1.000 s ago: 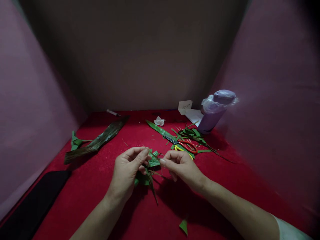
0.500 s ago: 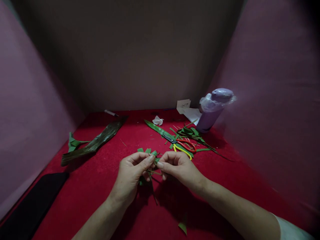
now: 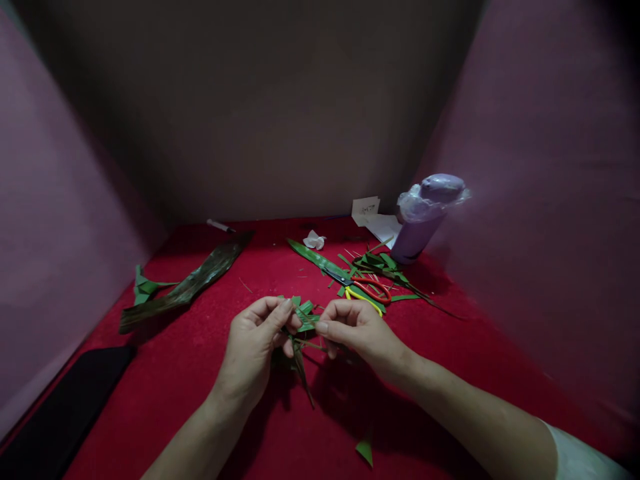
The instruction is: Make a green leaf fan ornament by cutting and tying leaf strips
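Between my two hands, low over the red cloth, is a small bundle of folded green leaf strips (image 3: 306, 319). My left hand (image 3: 260, 340) is closed round its left side, thumb and forefinger pinched. A thin brown strip (image 3: 303, 311) runs from that pinch toward my right hand (image 3: 357, 330), whose thumb and forefinger are pinched on its other end. A dark leaf stem (image 3: 303, 377) hangs from the bundle toward me. Just beyond my right hand lie scissors (image 3: 360, 287) with one red and one yellow handle, their blades over a long green leaf (image 3: 315, 256).
Leaf scraps and thin sticks (image 3: 383, 263) lie by a purple bottle (image 3: 420, 230) in plastic wrap. A dried leaf (image 3: 187, 287) and a folded leaf piece (image 3: 145, 287) lie left, near a black flat object (image 3: 70, 407). White crumpled tissue (image 3: 314, 240) and a pen (image 3: 220, 226) sit farther back.
My left thumb and forefinger have shifted up and left, away from my right hand. More of the green bundle and the thin strip between the hands now shows.
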`<state>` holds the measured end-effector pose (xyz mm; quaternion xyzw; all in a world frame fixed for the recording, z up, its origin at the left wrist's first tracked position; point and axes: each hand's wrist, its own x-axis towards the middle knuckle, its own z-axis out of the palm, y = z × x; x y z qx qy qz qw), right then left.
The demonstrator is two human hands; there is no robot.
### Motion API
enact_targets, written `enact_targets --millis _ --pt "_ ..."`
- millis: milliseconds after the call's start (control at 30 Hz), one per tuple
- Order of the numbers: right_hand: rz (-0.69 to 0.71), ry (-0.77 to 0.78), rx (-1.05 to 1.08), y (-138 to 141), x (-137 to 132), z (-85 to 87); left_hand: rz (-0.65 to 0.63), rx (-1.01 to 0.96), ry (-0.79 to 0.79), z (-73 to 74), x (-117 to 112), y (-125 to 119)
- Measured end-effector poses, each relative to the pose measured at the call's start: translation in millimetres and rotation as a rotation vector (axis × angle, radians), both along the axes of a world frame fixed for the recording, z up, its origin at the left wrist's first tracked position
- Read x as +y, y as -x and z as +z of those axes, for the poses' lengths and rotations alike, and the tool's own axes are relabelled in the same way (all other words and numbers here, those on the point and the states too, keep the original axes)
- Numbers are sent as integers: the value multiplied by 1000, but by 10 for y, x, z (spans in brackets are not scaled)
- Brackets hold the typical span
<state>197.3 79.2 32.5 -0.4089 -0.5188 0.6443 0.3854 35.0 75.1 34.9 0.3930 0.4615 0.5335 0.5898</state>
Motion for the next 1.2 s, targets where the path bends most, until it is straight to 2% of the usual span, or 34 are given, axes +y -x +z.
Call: enact_targets --millis 133,433,600,733,800,900,967,1000,1033,1100,1200 --pt "-16 -4 10 -1 -5 6 25 -30 -12 32 4 -3" --pt "-4 -8 -3 -9 -4 6 -44 29 -3 18 -17 -7" --pt "-14 -4 8 -9 -8 -9 -41 6 -11 16 -20 -21" --pt "-10 -57 28 40 -19 -59 -86 8 9 6 -46 -39" --pt "35 -114 -14 31 14 -70 -101 5 13 2 -54 -43" --pt "68 -319 -294 -113 149 -32 -81 -29 35 12 -48 -35" --pt "-83 -560 -751 -286 278 9 -78 -54 46 27 -38 -26" --pt "-158 -623 -1034 -379 343 22 -83 -60 51 35 -35 -23" --pt "-169 -618 -1296 -465 404 25 -89 -65 53 42 -34 -21" --pt "-149 -566 -1418 -593 502 -6 -101 -75 55 51 -39 -21" --pt "-86 -531 -1454 -655 577 -101 -110 -78 46 58 -56 -25"
